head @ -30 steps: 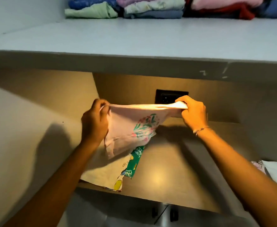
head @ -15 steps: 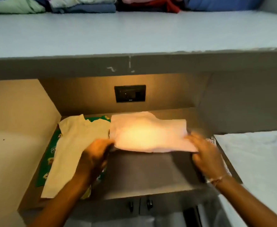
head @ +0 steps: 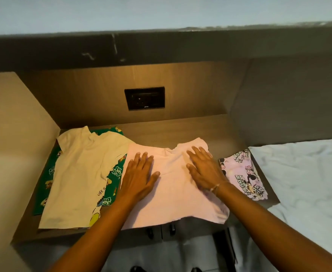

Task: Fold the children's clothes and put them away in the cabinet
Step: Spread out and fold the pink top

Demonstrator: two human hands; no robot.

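Head view
Landmark: the black wall socket (head: 144,98), set in the wooden back panel of the niche.
Counter (head: 181,128): a wooden surface that runs below the socket, with side walls rising to the left and right of it.
Pink shirt (head: 173,195): lies spread flat on the counter, straight below the socket, neckline toward the socket; its lower hem reaches the counter's front edge and droops a little over it at the right corner.
Left hand (head: 139,173): palm down on the pink shirt, below and slightly left of the socket — fingers stretched out and spread, gripping nothing.
Right hand (head: 202,169): palm down on the pink shirt, below and right of the socket, fingers straight and apart, holding nothing; a thin bracelet (head: 215,187) sits at the wrist.
Cream shirt (head: 82,179): flat on the counter, below and left of the socket, just beside the pink shirt, whose left edge overlaps it near the top; small dark lettering and a yellow print show by its lower right edge.
Green printed garment (head: 47,183): under the cream shirt, showing on both sides of it and at the top.
Lilac cartoon-print garment (head: 243,175): below and well right of the socket, at the counter's right end — close to the right wrist.
Bed sheet (head: 302,173): pale, wrinkled, farthest right of the socket, just beside the lilac garment.
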